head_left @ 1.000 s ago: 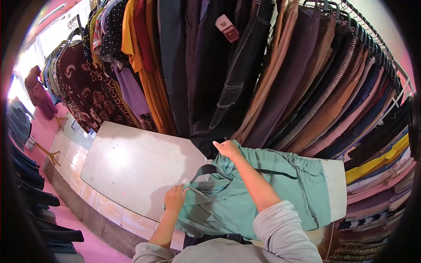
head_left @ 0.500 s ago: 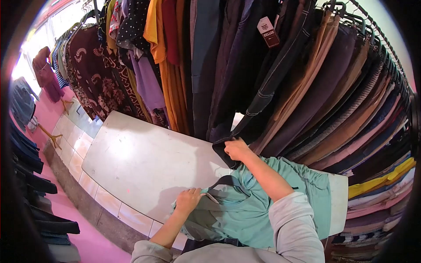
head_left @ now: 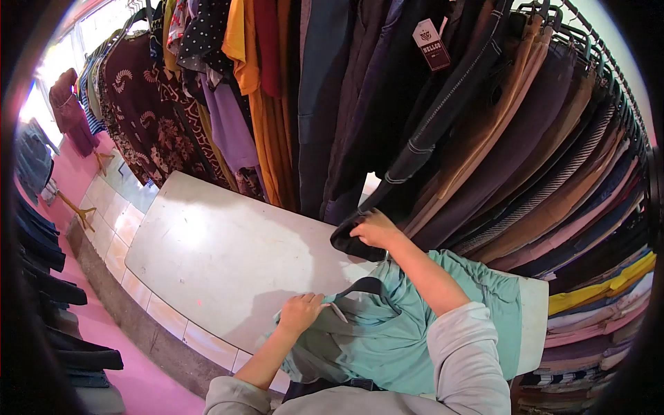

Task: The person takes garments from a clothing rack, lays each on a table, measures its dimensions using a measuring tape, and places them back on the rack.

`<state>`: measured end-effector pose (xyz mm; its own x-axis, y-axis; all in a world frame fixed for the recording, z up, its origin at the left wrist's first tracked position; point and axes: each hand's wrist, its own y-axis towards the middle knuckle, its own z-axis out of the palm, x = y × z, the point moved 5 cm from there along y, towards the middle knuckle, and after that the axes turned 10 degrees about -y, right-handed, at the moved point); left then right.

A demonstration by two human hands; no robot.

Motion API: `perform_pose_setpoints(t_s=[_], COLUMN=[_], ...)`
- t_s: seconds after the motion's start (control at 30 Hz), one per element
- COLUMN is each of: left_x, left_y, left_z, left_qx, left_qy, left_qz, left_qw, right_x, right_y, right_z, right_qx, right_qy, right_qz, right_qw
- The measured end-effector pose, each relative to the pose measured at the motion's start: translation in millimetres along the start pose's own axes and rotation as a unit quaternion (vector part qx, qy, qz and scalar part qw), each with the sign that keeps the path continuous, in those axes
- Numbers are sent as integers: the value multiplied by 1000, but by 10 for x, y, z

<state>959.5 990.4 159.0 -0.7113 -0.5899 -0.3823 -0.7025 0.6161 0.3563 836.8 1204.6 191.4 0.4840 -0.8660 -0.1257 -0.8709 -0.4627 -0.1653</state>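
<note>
A mint-green garment (head_left: 394, 346) with a dark inner band (head_left: 364, 285) lies bunched over the near right part of the white table (head_left: 228, 242). My left hand (head_left: 302, 312) is closed on its edge, beside a small pale label strip. Farther up and to the right, my right hand (head_left: 375, 229) grips the lower end of dark trousers (head_left: 429, 131) with pale stitching, which hang from the rack. Their leg is drawn slantwise toward me over the table's far edge. My right forearm crosses above the green garment.
Tightly packed trousers (head_left: 526, 138) hang along the right, above folded clothes (head_left: 588, 294). Tops, including a purple one (head_left: 232, 128), hang behind the table. A paper tag (head_left: 431, 45) dangles among the dark trousers. More dark clothes (head_left: 79, 356) line the pink wall at left.
My right hand has shifted slightly, and the dark trouser end it holds has swung and bunched a little. My left hand keeps its grip on the green garment, nearly still.
</note>
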Motion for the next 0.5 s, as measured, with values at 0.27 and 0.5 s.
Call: perform_pose_setpoints(t_s=[0.27,0.5], left_x=[91,1119], left_y=[-232,-1377], left_z=[-265,-407], left_qx=[-53,-165], left_qy=[-15,-33], left_qz=[-62,-422], left_qw=[997,891], right_x=[-845,-1694], right_y=[110,-509], right_z=[106,787], right_qx=[-66,85], right_qy=[-301,-317], right_qz=[150,424], right_qw=[940,844])
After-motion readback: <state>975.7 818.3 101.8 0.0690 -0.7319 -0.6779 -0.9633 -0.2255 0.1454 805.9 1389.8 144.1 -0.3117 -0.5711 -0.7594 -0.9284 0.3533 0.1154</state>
